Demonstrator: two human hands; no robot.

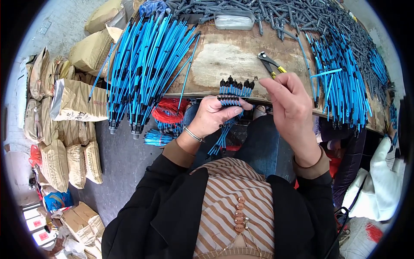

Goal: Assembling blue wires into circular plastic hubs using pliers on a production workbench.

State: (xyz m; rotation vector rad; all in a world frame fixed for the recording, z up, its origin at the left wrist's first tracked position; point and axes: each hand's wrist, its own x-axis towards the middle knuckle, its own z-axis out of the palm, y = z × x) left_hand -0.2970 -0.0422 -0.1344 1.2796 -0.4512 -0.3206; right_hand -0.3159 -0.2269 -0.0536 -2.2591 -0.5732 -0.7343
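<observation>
My left hand (210, 117) is closed around a small bundle of blue rods with black tips (236, 88). The tips stand up in rows above my fingers, and the lower ends hang below the hand over my lap. A thin pale strand seems to run beside the bundle, too fine to follow. Just right of the tips, my right hand (290, 103) is raised with thumb and forefinger pinched together. What they hold, if anything, is too small to make out. Pliers with black and yellow handles (271, 64) lie on the wooden table (224, 56) beyond my right hand.
Large stacks of blue rods lie at the table's left (148, 64) and right (340, 77), overhanging its near edge. Grey plug-like parts (297, 17) cover the far side beside a clear plastic box (234, 20). Red twine (170, 110) hangs below. Brown sacks (56, 164) stand left.
</observation>
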